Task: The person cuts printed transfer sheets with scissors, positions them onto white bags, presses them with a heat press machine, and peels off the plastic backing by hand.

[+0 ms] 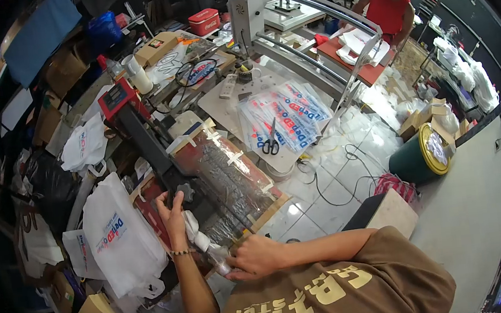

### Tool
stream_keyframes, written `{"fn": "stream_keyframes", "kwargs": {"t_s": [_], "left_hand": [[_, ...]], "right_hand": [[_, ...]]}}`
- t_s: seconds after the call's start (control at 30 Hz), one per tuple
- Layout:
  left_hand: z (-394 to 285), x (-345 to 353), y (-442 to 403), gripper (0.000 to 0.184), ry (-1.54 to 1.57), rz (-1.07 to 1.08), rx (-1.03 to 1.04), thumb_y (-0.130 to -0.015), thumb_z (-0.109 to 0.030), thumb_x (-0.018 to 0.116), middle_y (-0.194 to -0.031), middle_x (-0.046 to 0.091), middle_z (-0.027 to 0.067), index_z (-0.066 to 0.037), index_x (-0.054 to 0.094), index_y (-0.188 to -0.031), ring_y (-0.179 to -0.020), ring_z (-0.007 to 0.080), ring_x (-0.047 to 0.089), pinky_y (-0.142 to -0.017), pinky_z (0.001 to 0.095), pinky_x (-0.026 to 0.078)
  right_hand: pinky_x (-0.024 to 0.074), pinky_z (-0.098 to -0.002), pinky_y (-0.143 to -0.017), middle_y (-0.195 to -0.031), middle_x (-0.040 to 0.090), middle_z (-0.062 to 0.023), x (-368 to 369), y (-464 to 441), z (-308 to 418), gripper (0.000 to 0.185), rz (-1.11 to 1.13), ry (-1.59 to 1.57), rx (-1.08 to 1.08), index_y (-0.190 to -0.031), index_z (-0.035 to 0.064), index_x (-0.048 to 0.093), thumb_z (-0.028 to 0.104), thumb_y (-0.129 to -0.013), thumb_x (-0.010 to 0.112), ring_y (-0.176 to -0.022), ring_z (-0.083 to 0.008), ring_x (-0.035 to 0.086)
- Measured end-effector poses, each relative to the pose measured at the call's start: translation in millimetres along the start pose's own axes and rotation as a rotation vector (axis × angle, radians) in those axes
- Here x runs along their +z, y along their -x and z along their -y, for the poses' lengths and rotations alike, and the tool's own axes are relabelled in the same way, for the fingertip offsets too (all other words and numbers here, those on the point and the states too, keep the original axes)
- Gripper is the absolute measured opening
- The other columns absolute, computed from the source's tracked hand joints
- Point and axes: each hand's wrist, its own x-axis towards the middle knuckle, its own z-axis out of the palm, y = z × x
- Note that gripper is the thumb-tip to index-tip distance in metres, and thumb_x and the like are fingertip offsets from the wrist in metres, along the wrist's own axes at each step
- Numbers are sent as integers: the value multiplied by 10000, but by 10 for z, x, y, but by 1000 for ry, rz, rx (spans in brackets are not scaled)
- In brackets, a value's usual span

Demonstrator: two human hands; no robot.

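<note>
Two bare hands are at one big black press in the near middle. The left hand [172,221] is spread, with its thumb apart from its fingers, right beside one black knob [185,193]; I cannot tell if the two touch. One string of beads [181,252] is around that wrist. The right hand [257,255] is curled, with its fingers closed on the near end of one white handle [200,240]. This handle sticks out from the near side of the press, between the two hands. The press has one red box [119,98] at its far left end. To the right of its long dark arm [155,138] is one flat board [237,173] under see-through plastic, with bits of tape on it. Three white bags with blue and red words are on the left: one big bag [116,233] near the press, one smaller bag [81,254] partly behind it, and one more bag [84,143] farther away. Past the board, one pair of black scissors [270,144] lies on a pile of printed sheets [285,114]. On the right stands one green bin [411,162] with a yellow rim. Far off, one red cooler [204,22] sits left of a tall metal frame [247,18], and one person in a red top [386,10] is at the far right.
</note>
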Motion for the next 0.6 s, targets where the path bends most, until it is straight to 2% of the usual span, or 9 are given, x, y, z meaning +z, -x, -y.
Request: {"fn": "stream_keyframes", "kwargs": {"t_s": [0.07, 0.13, 0.27, 0.33, 0.43, 0.6], "left_hand": [[-8, 19, 7, 384, -2, -1, -13, -906, -212, 775, -1016, 617, 37, -25, 535, -1141, -841, 102, 584, -726, 250, 490], [0, 42, 8, 391, 31, -12, 62, -906, -221, 778, -1003, 620, 37, -22, 534, -1137, -838, 106, 582, -737, 255, 493], [-75, 49, 38, 426, -17, -10, 72, -899, -253, 789, -1029, 608, 49, -16, 531, -1142, -871, 113, 575, -772, 266, 489], [-185, 58, 78, 460, -182, -24, 65, -908, -284, 779, -1120, 579, 70, 0, 539, -1179, -1009, 154, 564, -907, 288, 461], [-90, 46, 30, 495, -101, -12, 86, -888, -316, 802, -1088, 565, 65, -7, 526, -1159, -953, 138, 549, -844, 287, 471], [-82, 38, 32, 512, -139, -23, 95, -884, -327, 807, -1080, 546, 55, -2, 522, -1158, -945, 140, 536, -848, 285, 468]], "right_hand": [[499, -470, -491, -547, 601, -145, -7, -1, 5, 575, -3, -5, -9, -738, 45, 666, 515, -1005, 470, -501, -360, 623], [501, -470, -492, -549, 601, -144, 17, -1, -3, 573, 3, -9, -10, -733, 46, 666, 512, -1005, 472, -504, -359, 624], [502, -464, -491, -552, 601, -141, -11, -12, 7, 559, 5, -37, -15, -716, 49, 661, 496, -1002, 486, -511, -354, 629], [500, -462, -488, -550, 599, -138, 30, -12, -9, 553, -3, -31, -23, -710, 51, 657, 492, -1000, 491, -509, -349, 627], [497, -458, -483, -543, 592, -132, -17, -13, 8, 543, -5, -27, -27, -702, 56, 651, 485, -998, 500, -502, -342, 621], [492, -454, -481, -533, 581, -125, -12, -18, 2, 537, -6, -19, -35, -701, 62, 644, 485, -999, 499, -495, -337, 614]]}}
